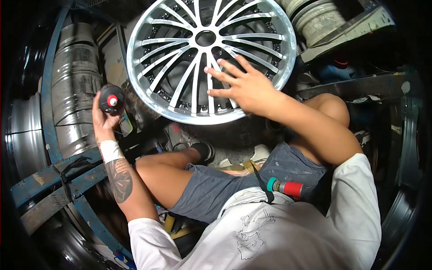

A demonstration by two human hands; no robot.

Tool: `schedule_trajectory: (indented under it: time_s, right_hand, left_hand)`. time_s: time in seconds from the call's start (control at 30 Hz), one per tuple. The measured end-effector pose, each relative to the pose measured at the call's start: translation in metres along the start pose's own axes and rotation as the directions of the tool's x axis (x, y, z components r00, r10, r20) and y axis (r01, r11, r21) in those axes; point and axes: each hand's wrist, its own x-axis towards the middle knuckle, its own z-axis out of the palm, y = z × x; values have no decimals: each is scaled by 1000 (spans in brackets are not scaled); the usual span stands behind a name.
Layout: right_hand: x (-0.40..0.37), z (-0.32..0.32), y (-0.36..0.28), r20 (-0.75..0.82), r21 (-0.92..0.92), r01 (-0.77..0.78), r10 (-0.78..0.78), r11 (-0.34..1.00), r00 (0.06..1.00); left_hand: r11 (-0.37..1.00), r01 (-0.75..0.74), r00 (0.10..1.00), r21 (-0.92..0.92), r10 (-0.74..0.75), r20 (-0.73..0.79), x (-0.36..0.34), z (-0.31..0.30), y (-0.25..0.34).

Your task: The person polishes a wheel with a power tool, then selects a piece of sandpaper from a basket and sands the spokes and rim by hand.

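A multi-spoke alloy wheel rim (196, 91) lies in front of me, with bright machined spokes, black gaps and a polished lip. Over its lower right spokes my right hand (247, 87) is spread, fingers apart and holding nothing; the fingertips appear to rest on the spokes. To the left of the rim, my left hand (104, 114) is wrapped round a dark bottle (108, 96) with a red and white tip. That tip points up towards my head. The bottle's lower part is hidden from this angle.
A blue metal rack (50, 108) holding several silver rims (74, 85) stands at my left. More dusty rims (317, 22) sit on a shelf at the upper right. A red and teal cylinder (292, 188) rests on my lap, beside a dark strap (261, 180).
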Motion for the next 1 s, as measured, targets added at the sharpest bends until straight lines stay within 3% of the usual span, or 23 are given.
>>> schedule_trajectory:
  time_s: [0.1,0.17,0.2,0.23,0.27,0.3,0.37,0.47,0.57,0.6,0.7,0.77,0.83,0.9,0.97,1.0]
  right_hand:
    - [-7,-2,-1,-20,-66,41,-42,997,999]
    - [-1,-10,2,-19,-123,-59,57,991,998]
    - [1,-9,5,-95,-137,-106,94,985,991]
    - [2,-9,5,-62,-108,-62,55,992,997]
    - [0,-10,3,-28,-79,-19,17,997,999]
    - [-1,-10,1,6,-48,24,-24,999,1000]
    - [-8,3,-4,-29,33,78,-77,996,997]
    - [-4,-7,-4,-86,17,102,-100,995,991]
    - [-2,6,-7,-61,3,200,-199,980,978]
    - [-1,2,-6,-22,16,199,-199,980,980]
    - [2,-29,5,9,-76,88,-87,993,996]
    - [-2,-47,16,-217,-25,-86,79,996,973]
    - [-27,-76,7,-324,78,-125,143,989,935]
    - [-67,-98,-28,45,554,-123,119,823,992]
    - [-111,-81,-65,207,764,-80,-126,641,970]
    - [-129,-67,-80,391,728,-160,-212,666,896]
  left_hand:
    - [966,193,976,174,-170,-139,10,-17,-14]
    - [915,284,936,285,-201,-288,0,-18,-26]
    - [882,317,913,349,-185,-363,5,-23,-26]
    - [842,354,886,407,-162,-435,10,-29,-27]
    - [786,319,877,529,-33,-479,14,-35,-29]
    - [786,308,905,536,-67,-421,21,-50,-27]
    - [652,122,898,749,250,-363,59,-97,-22]
    - [529,-99,876,843,449,-179,58,-91,-20]
    - [158,105,799,982,575,-178,56,-68,-32]
    - [52,278,741,959,624,-248,19,-13,-36]
    - [-39,346,687,938,691,-225,9,5,-40]
    - [-36,369,692,929,678,-249,10,5,-32]
    - [-21,363,693,931,674,-255,8,9,-28]
    - [23,238,730,971,655,-195,25,-1,-23]
    - [51,127,733,991,668,-128,24,12,-20]
    - [26,80,735,996,673,-76,23,19,-18]
